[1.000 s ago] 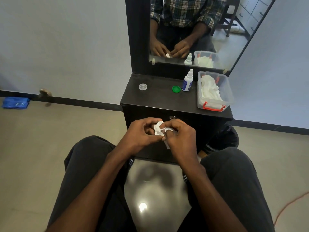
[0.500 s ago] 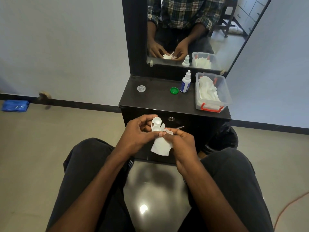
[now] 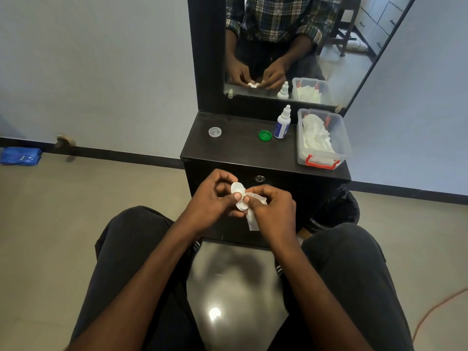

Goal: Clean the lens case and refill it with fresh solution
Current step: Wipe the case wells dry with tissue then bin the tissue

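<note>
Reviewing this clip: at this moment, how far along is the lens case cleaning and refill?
Done: both caps are off, the clear cap and green cap lying on the cabinet top. In hand: the left hand holds the lens case while the right hand presses a tissue against it. Left: the solution bottle stands untouched, so refilling and recapping remain.

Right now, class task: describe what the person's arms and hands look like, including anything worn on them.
Both the left hand and right hand are bare: no gloves, rings, watch or bands show. The forearms are uncovered too. In the mirror, plaid sleeves in dark green, blue and white sit rolled up above the forearms.
</note>
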